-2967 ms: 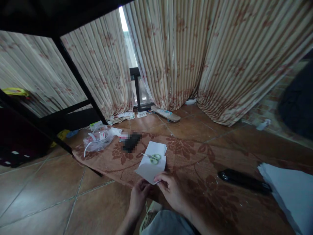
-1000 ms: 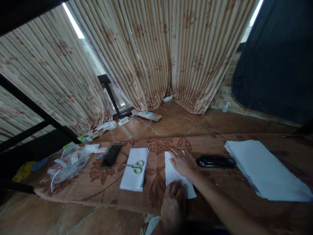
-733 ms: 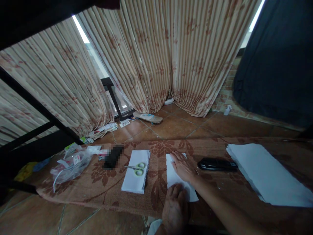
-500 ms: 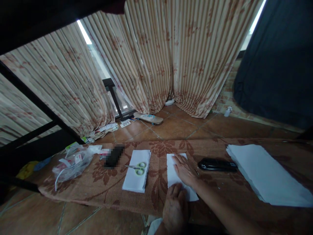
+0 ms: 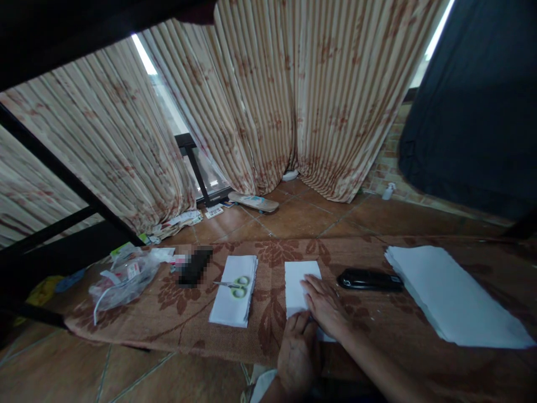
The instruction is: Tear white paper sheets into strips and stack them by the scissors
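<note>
A narrow folded sheet of white paper [image 5: 298, 280] lies on the patterned brown cloth in front of me. My right hand [image 5: 325, 305] rests flat on it, fingers stretched out toward its far part. At its near left edge, my left hand [image 5: 298, 350] is curled down on the paper, fingers bent together and fingertips hidden. To the left sits a stack of folded white paper [image 5: 229, 313] with small green-handled scissors [image 5: 238, 286] on top. A black stapler-like tool [image 5: 369, 279] lies right of my right hand, beside a larger pile of white sheets [image 5: 453, 296].
The cloth-covered surface [image 5: 184, 330] ends just before my body. A clear plastic bag [image 5: 130, 285] and a blurred-out dark object [image 5: 195, 267] lie at the left. Beyond are a skateboard [image 5: 254, 201] on the tiled floor and long curtains [image 5: 251, 101]. Dark frame bars [image 5: 54, 168] cross the left.
My right hand has slid a little nearer and rightward along the paper, uncovering more of its far end. My left hand stays near the lower left edge, and the view has shifted slightly.
</note>
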A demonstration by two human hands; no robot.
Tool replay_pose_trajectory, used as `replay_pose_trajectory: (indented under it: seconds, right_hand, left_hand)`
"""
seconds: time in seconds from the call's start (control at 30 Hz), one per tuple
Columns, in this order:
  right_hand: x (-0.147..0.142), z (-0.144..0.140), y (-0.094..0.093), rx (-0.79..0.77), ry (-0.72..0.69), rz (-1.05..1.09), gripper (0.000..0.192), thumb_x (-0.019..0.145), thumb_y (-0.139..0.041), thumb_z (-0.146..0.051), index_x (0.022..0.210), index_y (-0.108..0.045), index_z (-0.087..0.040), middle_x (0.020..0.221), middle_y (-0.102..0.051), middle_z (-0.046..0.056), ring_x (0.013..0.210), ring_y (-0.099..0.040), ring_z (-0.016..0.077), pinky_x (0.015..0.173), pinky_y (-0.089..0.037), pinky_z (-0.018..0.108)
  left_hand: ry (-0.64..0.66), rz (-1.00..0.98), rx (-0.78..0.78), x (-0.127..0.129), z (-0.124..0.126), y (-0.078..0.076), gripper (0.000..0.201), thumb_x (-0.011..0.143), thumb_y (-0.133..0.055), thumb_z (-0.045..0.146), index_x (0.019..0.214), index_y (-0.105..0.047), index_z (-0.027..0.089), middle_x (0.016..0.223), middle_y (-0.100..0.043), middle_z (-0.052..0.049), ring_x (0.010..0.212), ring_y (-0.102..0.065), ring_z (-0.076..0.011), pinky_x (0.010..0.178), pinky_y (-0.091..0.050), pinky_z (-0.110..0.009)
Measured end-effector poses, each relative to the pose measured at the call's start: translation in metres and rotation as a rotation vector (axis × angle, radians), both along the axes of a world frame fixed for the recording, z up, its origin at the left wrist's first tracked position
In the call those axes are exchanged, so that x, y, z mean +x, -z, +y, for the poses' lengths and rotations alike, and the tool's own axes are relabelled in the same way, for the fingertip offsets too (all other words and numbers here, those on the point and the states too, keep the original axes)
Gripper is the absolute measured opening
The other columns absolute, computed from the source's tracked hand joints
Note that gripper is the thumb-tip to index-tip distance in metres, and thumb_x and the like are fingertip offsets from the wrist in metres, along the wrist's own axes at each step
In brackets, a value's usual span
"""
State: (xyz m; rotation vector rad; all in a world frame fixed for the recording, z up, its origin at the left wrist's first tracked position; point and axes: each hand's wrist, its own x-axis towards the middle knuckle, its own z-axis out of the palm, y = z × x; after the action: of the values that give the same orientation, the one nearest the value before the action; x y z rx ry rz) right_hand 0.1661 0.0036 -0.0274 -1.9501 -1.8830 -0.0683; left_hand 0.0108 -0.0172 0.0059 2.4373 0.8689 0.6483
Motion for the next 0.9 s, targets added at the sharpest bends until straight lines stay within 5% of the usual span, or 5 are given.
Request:
replay_pose_trajectory:
  seconds: [0.43, 0.9]
  right_hand:
    - [-0.004, -0.022, -0.003, 0.001, 0.061, 0.094, 0.039, 0.091, -0.038, -0.020, 0.125, -0.055, -0.018, 0.138, -0.050, 0.009, 0.128, -0.043, 0.0224, 0.109, -0.034, 0.042]
    - [-0.012, -0.052, -0.001, -0.046, 0.108, -0.063, 0.047, 0.088, -0.032, -0.008, 0.131, -0.050, -0.018, 0.141, -0.047, 0.009, 0.132, -0.039, 0.0237, 0.108, -0.034, 0.041]
  left_hand:
    - [-0.012, 0.038, 0.022, 0.000, -0.001, 0.003, 0.041, 0.077, -0.047, 0.003, 0.113, -0.058, 0.019, 0.122, -0.057, -0.006, 0.114, -0.047, -0.0247, 0.104, -0.040, -0.043]
    - [0.009, 0.042, 0.031, 0.000, 0.001, 0.003, 0.026, 0.080, -0.052, 0.011, 0.104, -0.060, 0.018, 0.117, -0.057, -0.006, 0.110, -0.048, -0.0232, 0.102, -0.040, -0.039]
